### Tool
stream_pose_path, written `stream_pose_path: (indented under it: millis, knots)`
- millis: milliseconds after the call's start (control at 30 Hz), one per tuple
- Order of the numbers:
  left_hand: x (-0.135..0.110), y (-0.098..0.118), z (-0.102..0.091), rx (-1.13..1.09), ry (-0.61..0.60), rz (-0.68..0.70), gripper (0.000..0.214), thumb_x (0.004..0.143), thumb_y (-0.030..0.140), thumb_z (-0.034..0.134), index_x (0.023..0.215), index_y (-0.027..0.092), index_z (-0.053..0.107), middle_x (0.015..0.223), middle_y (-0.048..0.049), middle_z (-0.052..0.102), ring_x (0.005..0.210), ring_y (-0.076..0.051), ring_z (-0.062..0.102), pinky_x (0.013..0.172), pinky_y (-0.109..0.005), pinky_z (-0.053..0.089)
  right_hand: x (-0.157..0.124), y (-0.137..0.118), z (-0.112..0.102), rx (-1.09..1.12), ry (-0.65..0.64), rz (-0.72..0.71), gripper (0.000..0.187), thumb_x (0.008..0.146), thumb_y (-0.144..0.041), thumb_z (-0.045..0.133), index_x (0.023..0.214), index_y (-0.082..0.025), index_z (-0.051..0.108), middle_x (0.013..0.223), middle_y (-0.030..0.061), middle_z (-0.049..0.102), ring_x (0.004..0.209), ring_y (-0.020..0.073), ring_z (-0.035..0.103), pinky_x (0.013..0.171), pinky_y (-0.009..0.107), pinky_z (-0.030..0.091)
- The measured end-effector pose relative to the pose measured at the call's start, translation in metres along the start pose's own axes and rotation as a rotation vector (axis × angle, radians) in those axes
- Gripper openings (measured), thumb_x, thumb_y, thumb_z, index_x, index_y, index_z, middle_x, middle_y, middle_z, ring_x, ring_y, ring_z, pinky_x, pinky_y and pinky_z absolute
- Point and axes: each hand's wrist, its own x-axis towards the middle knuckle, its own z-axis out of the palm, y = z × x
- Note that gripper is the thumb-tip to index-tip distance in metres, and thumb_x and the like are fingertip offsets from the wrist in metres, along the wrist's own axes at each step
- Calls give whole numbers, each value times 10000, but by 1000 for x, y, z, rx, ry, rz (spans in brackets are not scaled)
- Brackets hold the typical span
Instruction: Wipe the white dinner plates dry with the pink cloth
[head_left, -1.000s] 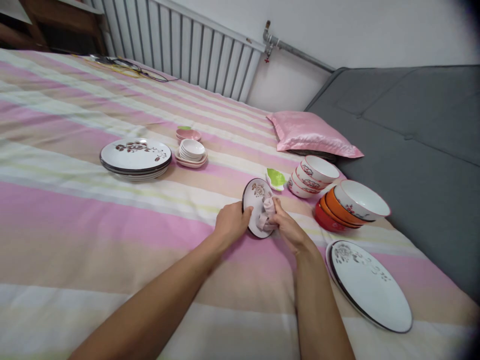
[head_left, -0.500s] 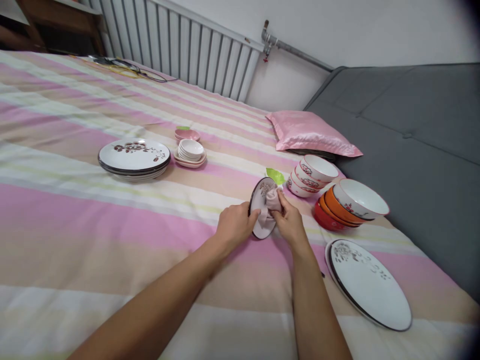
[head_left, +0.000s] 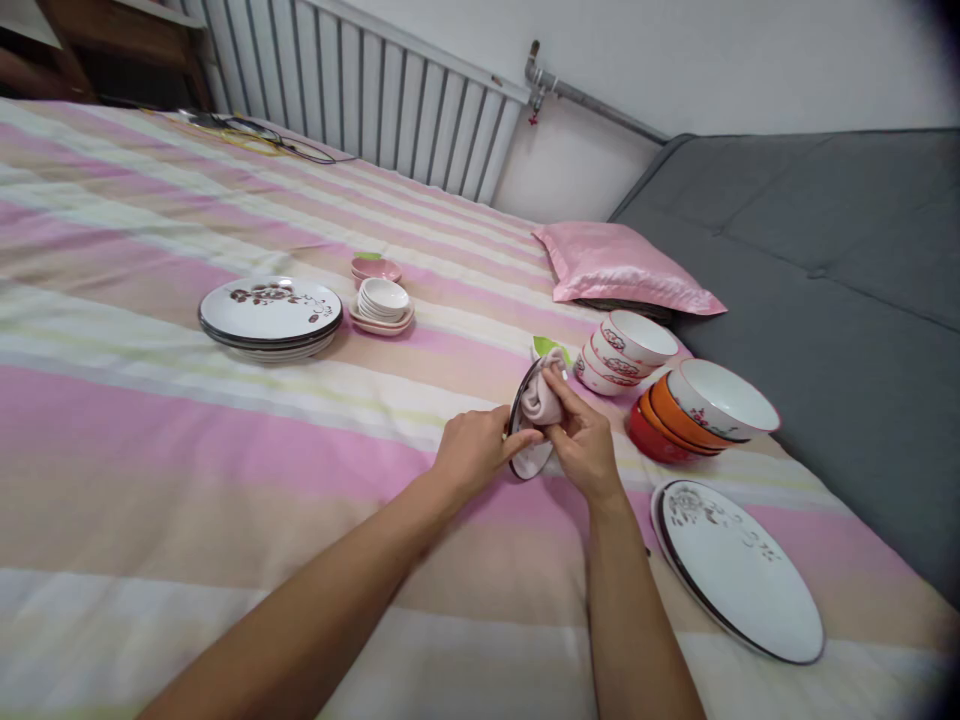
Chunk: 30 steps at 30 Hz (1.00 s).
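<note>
A small dark-rimmed plate (head_left: 531,462) is held up on edge above the bed, tilted so its face turns to the right. My left hand (head_left: 478,450) grips its left rim, thumb over the face and the other fingers mostly hidden behind. Pressed against the face is a bunched pale pink cloth (head_left: 543,398), which my right hand (head_left: 585,435) clasps between thumb and fingers. The cloth covers much of the plate. Just beyond it, a green leaf-shaped item (head_left: 547,347) is partly hidden.
On the striped bed sheet (head_left: 360,620), stacked flowered plates (head_left: 274,312) and small white dishes (head_left: 384,298) stand left. White bowls (head_left: 634,340), orange and red bowls (head_left: 660,420) and oval plates (head_left: 750,570) sit right. Behind are a pink pillow (head_left: 622,262) and grey headboard (head_left: 817,220).
The plate has turned more edge-on to the view. My right hand has slid the cloth slightly up across its face, while my left hand keeps its hold on the rim.
</note>
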Motion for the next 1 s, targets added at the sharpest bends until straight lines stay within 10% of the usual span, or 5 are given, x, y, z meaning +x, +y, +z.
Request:
stream_pose_path:
  millis: [1000]
  knots:
    - [6,-7,6,-103,-6,-65,504,838,619,415,856,179,658,723,-69,684,650,-210,606,512,-254,263,-11,-8,-34,-177,-461,506,252,608,-157,599,840,-140,697,870,45,696,802,191,629,720,268,473]
